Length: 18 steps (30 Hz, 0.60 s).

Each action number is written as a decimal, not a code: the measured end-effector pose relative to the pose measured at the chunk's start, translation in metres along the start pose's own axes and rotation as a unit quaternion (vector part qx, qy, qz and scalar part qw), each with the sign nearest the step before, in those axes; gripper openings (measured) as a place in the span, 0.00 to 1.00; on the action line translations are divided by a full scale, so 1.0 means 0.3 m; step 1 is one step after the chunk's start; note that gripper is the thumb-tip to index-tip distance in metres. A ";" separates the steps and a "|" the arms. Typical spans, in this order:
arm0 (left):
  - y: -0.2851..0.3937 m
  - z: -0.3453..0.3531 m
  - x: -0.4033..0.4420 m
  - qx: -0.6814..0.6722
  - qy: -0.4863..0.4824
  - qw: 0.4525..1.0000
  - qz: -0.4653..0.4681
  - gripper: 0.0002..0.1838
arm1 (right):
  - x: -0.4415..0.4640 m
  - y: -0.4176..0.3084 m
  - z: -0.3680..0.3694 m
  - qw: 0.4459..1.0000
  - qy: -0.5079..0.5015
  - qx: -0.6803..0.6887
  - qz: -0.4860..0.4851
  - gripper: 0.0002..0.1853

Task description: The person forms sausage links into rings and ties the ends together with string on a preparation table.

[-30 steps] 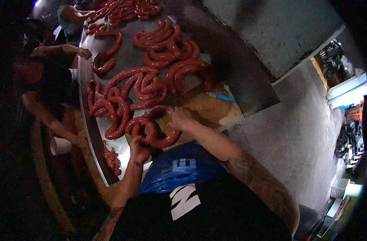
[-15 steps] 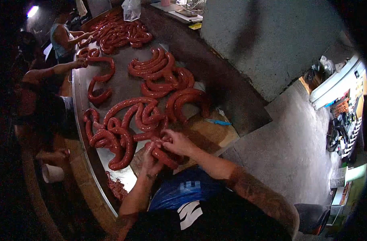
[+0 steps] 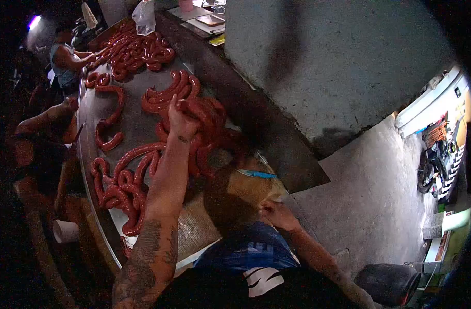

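Note:
Dark red sausage coils (image 3: pixel 130 188) lie in loops on the metal table (image 3: pixel 143 121). My left hand (image 3: pixel 184 117) is stretched far forward, its fingers curled round a sausage (image 3: pixel 207 114) over the middle coils; motion blurs it there. My right hand (image 3: pixel 279 214) is by the front right corner of the brown board (image 3: pixel 240 193), fingers drawn together; whatever they hold is too small to tell. Ahead of that hand, a blue-handled knife (image 3: pixel 258 174) lies on the board.
Two people stand along the left side, one (image 3: pixel 65 59) handling the far sausage heap (image 3: pixel 137 51), the other (image 3: pixel 45 123) bending low. A white cup (image 3: pixel 65 232) is at lower left. A plastic bag (image 3: pixel 144 18) stands beyond the heap. A wall (image 3: pixel 323 67) rises at right.
My left hand has gone forward from the table's front to the middle coils, with sausage in it. My right hand has drawn away to the right. The nearer person has bent down.

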<state>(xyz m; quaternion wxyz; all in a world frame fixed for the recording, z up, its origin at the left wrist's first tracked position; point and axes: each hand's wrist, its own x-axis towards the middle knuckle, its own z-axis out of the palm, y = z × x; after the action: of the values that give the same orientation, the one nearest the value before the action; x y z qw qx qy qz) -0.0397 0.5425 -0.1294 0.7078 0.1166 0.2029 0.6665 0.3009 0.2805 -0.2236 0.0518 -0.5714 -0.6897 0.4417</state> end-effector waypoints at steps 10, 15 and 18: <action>-0.513 -0.286 -0.523 0.606 -0.021 0.793 -0.058 0.13 | 0.185 0.194 -0.059 0.968 -0.119 0.171 -0.136 0.18; -0.230 -0.577 -0.853 0.656 0.204 0.726 -0.009 0.18 | 0.298 0.153 -0.025 0.951 -0.177 0.233 -0.097 0.23; 0.013 -0.670 -0.967 0.579 0.387 0.709 0.110 0.16 | 0.370 0.140 0.027 0.960 -0.181 0.167 -0.134 0.21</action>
<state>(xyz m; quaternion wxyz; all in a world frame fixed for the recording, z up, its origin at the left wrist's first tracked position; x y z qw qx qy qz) -0.1408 0.2343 -0.2686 0.2823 0.2567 0.7913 0.4778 0.2893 0.3667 -0.3046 0.0796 -0.3676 -0.6743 0.6355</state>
